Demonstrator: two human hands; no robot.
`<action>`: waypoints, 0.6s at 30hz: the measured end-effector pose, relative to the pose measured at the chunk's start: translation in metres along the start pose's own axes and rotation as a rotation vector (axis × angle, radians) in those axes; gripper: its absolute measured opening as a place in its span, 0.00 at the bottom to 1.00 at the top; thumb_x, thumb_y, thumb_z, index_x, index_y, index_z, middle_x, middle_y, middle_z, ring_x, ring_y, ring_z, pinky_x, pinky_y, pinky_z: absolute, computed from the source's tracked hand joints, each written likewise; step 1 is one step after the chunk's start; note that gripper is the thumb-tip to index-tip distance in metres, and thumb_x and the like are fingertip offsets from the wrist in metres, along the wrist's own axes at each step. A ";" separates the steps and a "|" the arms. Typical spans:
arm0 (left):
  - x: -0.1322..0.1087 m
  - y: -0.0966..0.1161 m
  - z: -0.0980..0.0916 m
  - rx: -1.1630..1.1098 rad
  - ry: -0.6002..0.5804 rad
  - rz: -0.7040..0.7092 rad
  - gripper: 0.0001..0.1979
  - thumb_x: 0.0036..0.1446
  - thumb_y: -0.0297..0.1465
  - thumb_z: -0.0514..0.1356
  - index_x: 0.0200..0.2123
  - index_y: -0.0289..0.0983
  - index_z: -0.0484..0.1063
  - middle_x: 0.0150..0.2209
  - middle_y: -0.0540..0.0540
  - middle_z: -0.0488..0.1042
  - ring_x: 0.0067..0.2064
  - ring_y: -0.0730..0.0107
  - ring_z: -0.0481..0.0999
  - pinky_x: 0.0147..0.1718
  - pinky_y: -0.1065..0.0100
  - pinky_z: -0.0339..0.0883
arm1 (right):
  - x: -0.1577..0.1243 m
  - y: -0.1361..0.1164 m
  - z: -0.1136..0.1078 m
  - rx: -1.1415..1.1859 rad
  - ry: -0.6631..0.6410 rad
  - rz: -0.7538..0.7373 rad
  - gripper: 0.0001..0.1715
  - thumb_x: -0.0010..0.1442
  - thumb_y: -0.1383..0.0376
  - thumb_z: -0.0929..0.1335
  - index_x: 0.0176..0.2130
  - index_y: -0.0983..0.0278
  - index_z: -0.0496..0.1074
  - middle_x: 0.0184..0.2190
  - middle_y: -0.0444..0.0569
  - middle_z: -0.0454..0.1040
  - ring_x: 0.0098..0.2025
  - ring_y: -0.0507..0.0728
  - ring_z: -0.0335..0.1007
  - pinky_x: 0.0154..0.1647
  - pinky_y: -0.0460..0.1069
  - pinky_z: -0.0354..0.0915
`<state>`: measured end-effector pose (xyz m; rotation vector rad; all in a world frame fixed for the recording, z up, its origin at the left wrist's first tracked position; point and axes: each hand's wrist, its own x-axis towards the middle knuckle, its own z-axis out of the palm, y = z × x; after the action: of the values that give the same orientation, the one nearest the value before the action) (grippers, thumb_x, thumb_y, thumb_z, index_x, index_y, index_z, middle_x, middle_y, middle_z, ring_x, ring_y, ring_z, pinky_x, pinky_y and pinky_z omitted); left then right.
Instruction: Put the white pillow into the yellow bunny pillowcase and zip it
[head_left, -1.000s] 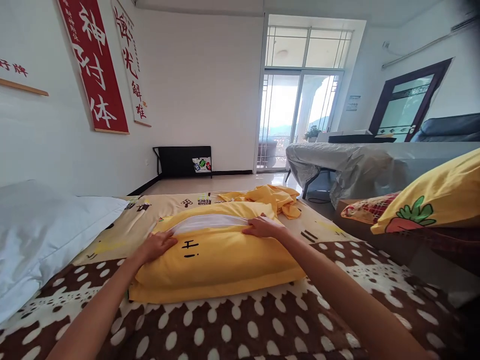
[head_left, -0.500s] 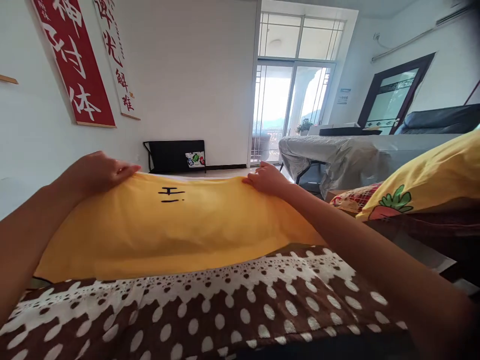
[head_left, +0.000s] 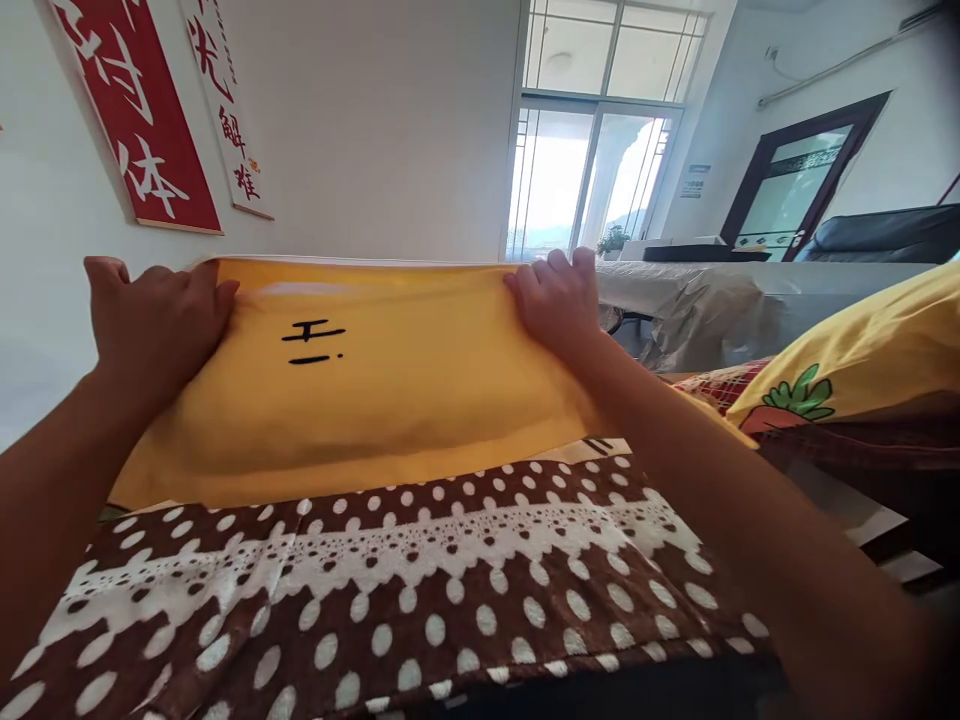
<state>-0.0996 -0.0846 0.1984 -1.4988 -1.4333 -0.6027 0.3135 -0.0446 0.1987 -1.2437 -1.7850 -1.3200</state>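
This looks like a room in a home — soft bedding fills the near part, with a yellow pillow marked "Hi" over a brown blanket with white dots, and a carrot-print cushion off to the right. A red calligraphy scroll and a white scroll hang at the left, while tall glass doors let in daylight beyond a plastic-draped table and a dark padded seat.

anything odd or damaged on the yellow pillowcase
The black "Hi" print on the yellow pillowcase, held between left hand and right hand, lies sideways. A pale patch shows near its top edge, cause unclear; no tear visible.
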 end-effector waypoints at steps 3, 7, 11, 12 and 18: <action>-0.037 0.014 0.024 0.124 -0.147 0.122 0.24 0.66 0.35 0.36 0.48 0.26 0.64 0.28 0.42 0.70 0.34 0.60 0.70 0.42 0.54 0.51 | -0.036 -0.021 0.013 0.039 -0.181 -0.103 0.28 0.69 0.64 0.50 0.32 0.67 0.71 0.27 0.54 0.71 0.36 0.59 0.62 0.46 0.57 0.51; -0.121 0.044 0.067 0.041 -0.455 0.259 0.19 0.61 0.24 0.40 0.32 0.30 0.71 0.27 0.36 0.74 0.33 0.51 0.74 0.41 0.51 0.54 | -0.136 -0.070 0.027 0.210 -0.554 -0.281 0.15 0.61 0.73 0.58 0.34 0.68 0.73 0.29 0.56 0.74 0.36 0.59 0.67 0.48 0.56 0.54; -0.182 0.071 0.085 -0.033 -0.508 0.268 0.21 0.57 0.19 0.42 0.32 0.30 0.74 0.27 0.35 0.76 0.32 0.48 0.77 0.39 0.50 0.58 | -0.224 -0.102 0.033 0.281 -0.633 -0.314 0.09 0.56 0.74 0.63 0.34 0.65 0.72 0.31 0.53 0.75 0.40 0.61 0.70 0.48 0.56 0.57; -0.188 0.072 0.083 -0.027 -0.515 0.279 0.22 0.56 0.18 0.41 0.33 0.30 0.75 0.27 0.35 0.76 0.33 0.47 0.77 0.39 0.48 0.58 | -0.235 -0.103 0.031 0.286 -0.619 -0.295 0.10 0.55 0.74 0.63 0.33 0.64 0.72 0.31 0.52 0.75 0.40 0.60 0.70 0.48 0.56 0.58; -0.214 0.046 0.049 -0.023 -0.674 0.428 0.27 0.49 0.18 0.45 0.45 0.37 0.76 0.40 0.36 0.78 0.29 0.51 0.76 0.36 0.49 0.63 | -0.251 -0.091 -0.001 0.341 -0.574 -0.244 0.11 0.52 0.76 0.63 0.32 0.63 0.71 0.31 0.50 0.76 0.41 0.59 0.71 0.50 0.56 0.58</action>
<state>-0.1100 -0.1397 -0.0185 -2.0624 -1.5063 0.1751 0.3279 -0.1363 -0.0519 -1.3197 -2.5027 -0.7557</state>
